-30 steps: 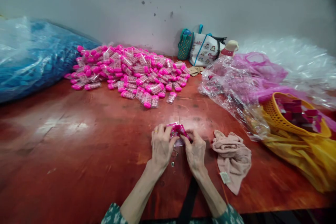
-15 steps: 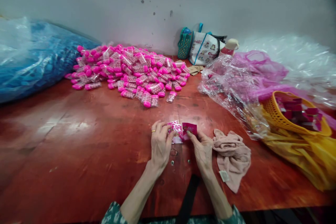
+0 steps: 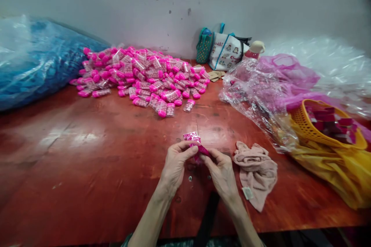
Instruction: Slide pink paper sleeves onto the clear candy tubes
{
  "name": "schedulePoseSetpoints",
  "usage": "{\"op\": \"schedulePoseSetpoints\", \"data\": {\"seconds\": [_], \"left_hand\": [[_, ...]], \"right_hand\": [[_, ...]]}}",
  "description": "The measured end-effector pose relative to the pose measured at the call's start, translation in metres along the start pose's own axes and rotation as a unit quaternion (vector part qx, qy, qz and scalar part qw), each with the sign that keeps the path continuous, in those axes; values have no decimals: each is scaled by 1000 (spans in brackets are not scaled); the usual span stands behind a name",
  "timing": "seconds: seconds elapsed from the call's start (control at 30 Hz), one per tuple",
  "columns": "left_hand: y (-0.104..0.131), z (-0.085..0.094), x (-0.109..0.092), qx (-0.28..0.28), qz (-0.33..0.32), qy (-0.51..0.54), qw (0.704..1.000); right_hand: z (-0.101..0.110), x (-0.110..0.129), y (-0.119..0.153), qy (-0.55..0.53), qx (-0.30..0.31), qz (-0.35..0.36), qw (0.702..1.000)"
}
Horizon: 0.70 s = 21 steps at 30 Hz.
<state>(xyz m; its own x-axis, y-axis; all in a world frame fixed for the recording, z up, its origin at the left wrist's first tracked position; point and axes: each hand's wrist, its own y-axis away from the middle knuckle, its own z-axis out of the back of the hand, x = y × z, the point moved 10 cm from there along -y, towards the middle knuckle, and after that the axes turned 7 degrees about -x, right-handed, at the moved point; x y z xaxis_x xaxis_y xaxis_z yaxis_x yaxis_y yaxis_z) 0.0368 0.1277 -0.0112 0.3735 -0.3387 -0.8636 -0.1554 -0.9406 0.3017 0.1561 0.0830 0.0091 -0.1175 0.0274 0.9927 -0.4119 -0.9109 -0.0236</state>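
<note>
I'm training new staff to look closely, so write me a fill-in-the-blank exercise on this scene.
1. The left hand and right hand hold shiny pink packaging, with the crumpled cloth to their ____.
2. The perforated basket is coloured ____.
3. The blue bundle lies on the ____ side of the pile of small containers.
Missing words: right; yellow; left.

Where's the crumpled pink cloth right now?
In the head view, the pink cloth lies on the red table, just to the right of the right hand and left of the yellow plastic.
</note>
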Motion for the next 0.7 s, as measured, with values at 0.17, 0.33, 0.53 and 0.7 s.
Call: {"op": "schedulePoseSetpoints", "data": {"seconds": [0.17, 0.33, 0.53, 0.7], "left_hand": [[2, 10, -2, -37, -5, 47, 998], [5, 16, -2, -55, -21, 34, 998], [12, 35, -16, -95, -78, -35, 992], [21, 49, -32, -143, -152, -93, 974]], "right_hand": [[-16, -4, 2, -35, 57, -38, 997], [-20, -10, 4, -40, 27, -57, 997], [-28, -12, 10, -1, 30, -33, 999], [-35, -6, 12, 35, 58, -5, 998]]}}
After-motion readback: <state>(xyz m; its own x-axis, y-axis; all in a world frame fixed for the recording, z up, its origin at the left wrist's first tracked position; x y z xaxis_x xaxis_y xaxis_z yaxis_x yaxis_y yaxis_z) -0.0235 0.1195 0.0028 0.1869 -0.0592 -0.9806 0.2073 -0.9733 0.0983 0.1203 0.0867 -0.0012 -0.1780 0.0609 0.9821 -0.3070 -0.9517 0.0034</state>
